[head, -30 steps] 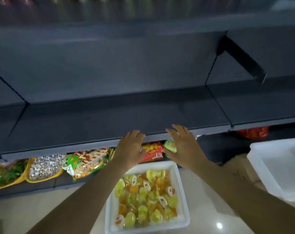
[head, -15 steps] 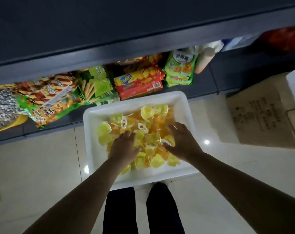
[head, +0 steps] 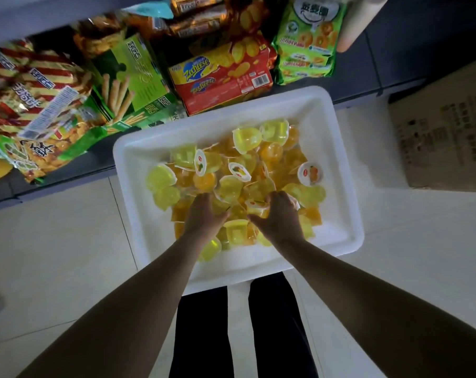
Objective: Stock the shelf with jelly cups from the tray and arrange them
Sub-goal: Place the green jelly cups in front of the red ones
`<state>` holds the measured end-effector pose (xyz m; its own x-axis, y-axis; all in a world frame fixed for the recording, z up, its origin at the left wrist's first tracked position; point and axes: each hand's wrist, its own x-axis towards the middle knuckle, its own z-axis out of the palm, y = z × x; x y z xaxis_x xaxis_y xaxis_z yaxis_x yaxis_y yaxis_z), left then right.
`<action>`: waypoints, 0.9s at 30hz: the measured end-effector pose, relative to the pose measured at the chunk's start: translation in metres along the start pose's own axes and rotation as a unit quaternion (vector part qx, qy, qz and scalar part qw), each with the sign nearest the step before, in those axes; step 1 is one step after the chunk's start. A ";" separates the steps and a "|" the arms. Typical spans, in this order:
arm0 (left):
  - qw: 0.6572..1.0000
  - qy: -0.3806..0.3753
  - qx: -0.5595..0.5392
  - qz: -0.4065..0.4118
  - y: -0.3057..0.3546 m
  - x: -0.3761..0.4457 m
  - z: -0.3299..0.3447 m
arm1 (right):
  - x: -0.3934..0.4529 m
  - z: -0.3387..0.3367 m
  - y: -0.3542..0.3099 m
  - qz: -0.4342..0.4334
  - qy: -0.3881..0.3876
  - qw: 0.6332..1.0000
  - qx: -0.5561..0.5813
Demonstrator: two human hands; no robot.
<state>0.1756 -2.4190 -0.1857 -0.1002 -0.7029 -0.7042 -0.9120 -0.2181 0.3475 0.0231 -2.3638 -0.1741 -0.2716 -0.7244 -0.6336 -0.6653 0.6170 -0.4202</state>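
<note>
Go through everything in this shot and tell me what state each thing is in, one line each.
tray: on the floor, holding a heap of cups.
jelly cups: sealed, jumbled, some tipped over.
left hand: down in the heap, fingers curled among cups.
right hand: fingers curled round a cup.
Zecheese box: closed, lying on the bottom shelf.
cardboard box: closed, on the floor.

Fingertips of the left hand [head: 205,218] and right hand [head: 279,218] were buried among the jelly cups [head: 231,173], grip could not be told, snack bags [head: 37,105] cut off at left edge, cardboard box [head: 446,132] cut off at right, its print too blurred to read
</note>
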 end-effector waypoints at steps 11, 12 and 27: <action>0.998 0.053 0.014 -0.006 -0.001 0.011 0.009 | -0.002 0.032 -0.015 0.198 0.148 0.938 0.245; 0.998 0.057 0.015 -0.003 -0.003 0.011 0.011 | -0.002 0.032 -0.015 0.205 0.148 0.933 0.256; 1.000 0.000 0.025 0.014 -0.004 0.023 0.005 | -0.005 0.014 0.006 0.151 0.065 0.936 0.311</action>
<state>0.1752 -2.4313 -0.2063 -0.1258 -0.7078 -0.6951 -0.9274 -0.1650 0.3358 0.0299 -2.3518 -0.1827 -0.4912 -0.4942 -0.7173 -0.0223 0.8303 -0.5568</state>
